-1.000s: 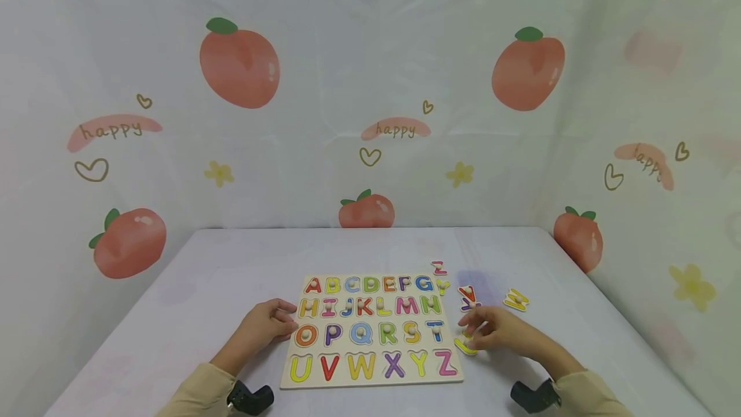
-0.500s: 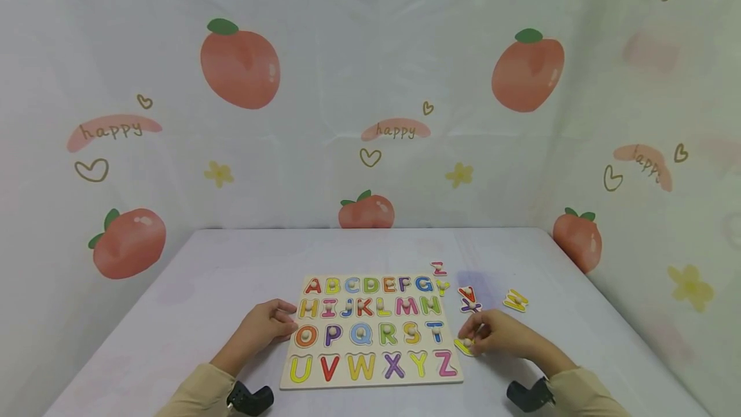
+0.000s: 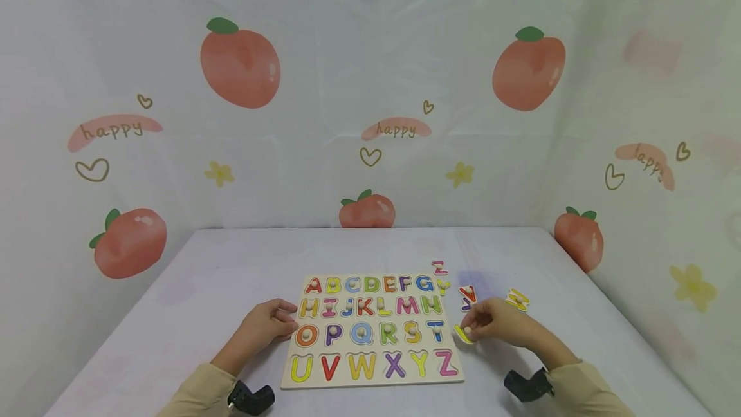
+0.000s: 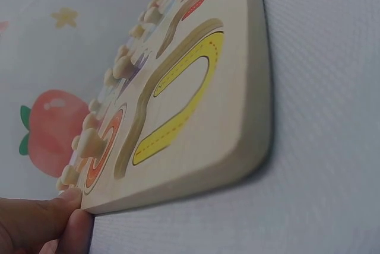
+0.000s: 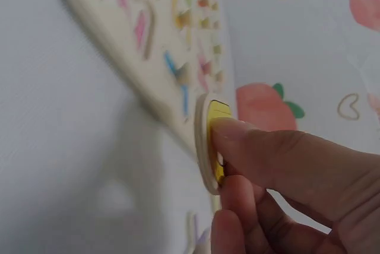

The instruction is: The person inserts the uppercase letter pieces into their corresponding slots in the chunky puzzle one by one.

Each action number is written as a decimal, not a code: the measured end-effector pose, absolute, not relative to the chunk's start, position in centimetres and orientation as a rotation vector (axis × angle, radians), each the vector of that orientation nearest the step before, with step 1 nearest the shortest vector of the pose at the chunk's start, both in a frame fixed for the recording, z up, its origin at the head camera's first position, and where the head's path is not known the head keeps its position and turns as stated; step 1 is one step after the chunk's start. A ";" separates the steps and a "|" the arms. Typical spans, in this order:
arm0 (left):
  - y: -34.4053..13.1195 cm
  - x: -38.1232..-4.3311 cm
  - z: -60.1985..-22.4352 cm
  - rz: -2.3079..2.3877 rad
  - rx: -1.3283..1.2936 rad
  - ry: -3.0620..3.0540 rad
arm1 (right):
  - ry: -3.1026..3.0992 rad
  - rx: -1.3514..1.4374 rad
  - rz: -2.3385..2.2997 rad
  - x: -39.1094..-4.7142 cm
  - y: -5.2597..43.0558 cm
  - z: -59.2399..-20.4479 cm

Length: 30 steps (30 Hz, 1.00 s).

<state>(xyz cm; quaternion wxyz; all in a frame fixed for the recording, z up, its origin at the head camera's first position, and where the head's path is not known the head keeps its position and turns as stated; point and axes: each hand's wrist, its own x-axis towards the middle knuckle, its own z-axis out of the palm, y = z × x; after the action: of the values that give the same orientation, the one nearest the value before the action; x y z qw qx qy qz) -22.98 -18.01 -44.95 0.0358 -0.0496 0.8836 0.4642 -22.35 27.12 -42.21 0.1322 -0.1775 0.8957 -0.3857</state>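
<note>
A wooden alphabet puzzle board (image 3: 287, 373) lies on the table, knobbed letters filling its upper three rows. The bottom-row slots U to Z show their painted recesses, such as the yellow U recess (image 4: 205, 85). My left hand (image 3: 267, 324) holds the board's left edge between thumb and fingers, beside the orange O piece (image 4: 107, 147). Right of the board, my right hand (image 3: 502, 325) pinches a yellow U-shaped letter piece (image 5: 220, 110), thumb over its face. The piece is raised and tilted on edge in the right wrist view, close to the board's right edge.
Several loose letters lie beyond the right hand: a pink Z (image 3: 440, 268), a yellow Y (image 3: 443, 287), a red V (image 3: 469, 291), a purple X (image 3: 466, 305) partly behind the fingers, and a yellow W (image 3: 517, 300). A fruit-print curtain (image 3: 370, 82) stands behind the table.
My right hand has taken hold of the yellow U piece, lifted it from the table and moved it slightly away from me. My left hand stays at the board's edge.
</note>
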 end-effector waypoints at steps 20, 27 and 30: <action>-18.2 -23.2 -45.3 1.420 -0.158 2.721 | 2.666 -0.628 -1.292 -22.9 15.1 -39.3; -18.1 -23.2 -45.3 1.419 -0.137 2.718 | 2.603 -0.697 -1.306 -22.2 10.0 -40.1; -18.1 -23.2 -45.1 1.420 -0.139 2.698 | 2.570 -0.669 -1.315 -21.9 8.0 -40.5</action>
<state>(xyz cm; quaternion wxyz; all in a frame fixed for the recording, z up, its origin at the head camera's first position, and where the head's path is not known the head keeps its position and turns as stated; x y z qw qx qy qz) -23.16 -18.15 -45.06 0.0449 -0.0455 0.8831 0.4647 -21.87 8.03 -40.51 0.0892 -0.2250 0.8638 -0.4419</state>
